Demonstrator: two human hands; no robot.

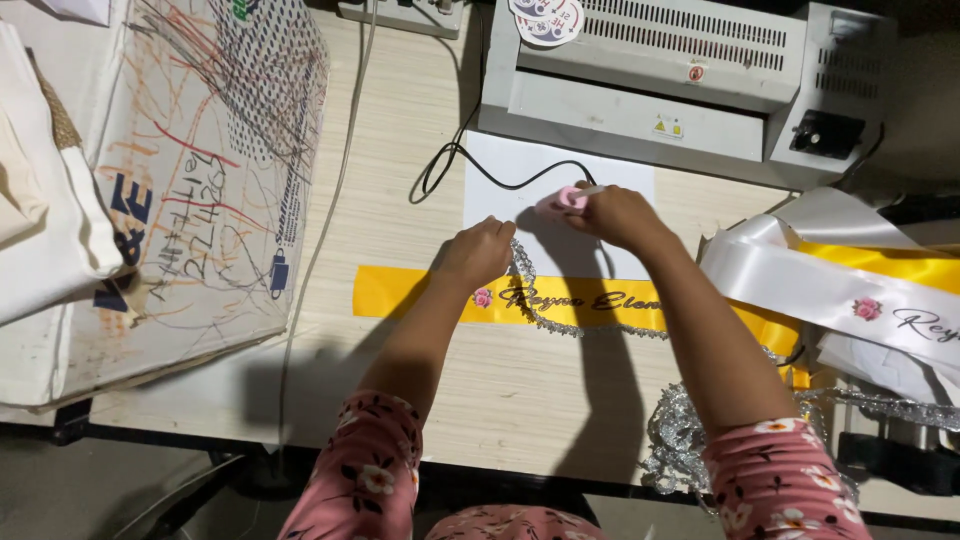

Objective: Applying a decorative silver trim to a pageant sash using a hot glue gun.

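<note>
- Pale wood-grain desk (520,400), pretty crowded: grey laminator (680,80) along the top edge, scribbled-over board (200,180) in the upper left, white satin sash (830,290) piled at the right edge.
- Your yellow ribbon (400,292) lies flat across the middle of the frame, on the desk and over the lower edge of a white sheet (500,175). It carries dark script and a small pink rose print.
- Silver trim (530,290) curls over the ribbon's middle and trails right toward the loose heap of it (680,440) at lower right.
- Your left hand (478,252) is curled down, fingertips pinching or pressing the trim at the ribbon's top edge; I can't tell which.
- Your right hand (620,215) is closed around a small pink tool (560,200), tip pointing left, with a black cord (470,165) looping away toward the top of the frame.
- Handling guess: ribbon looks thin, light and slick, so it'll slide and wrinkle easily. Pin it flat near the edge rather than lifting it.
- Trim looks floppy and snaggy. Take it close to the spot you're working on, not by the dangling end.
</note>
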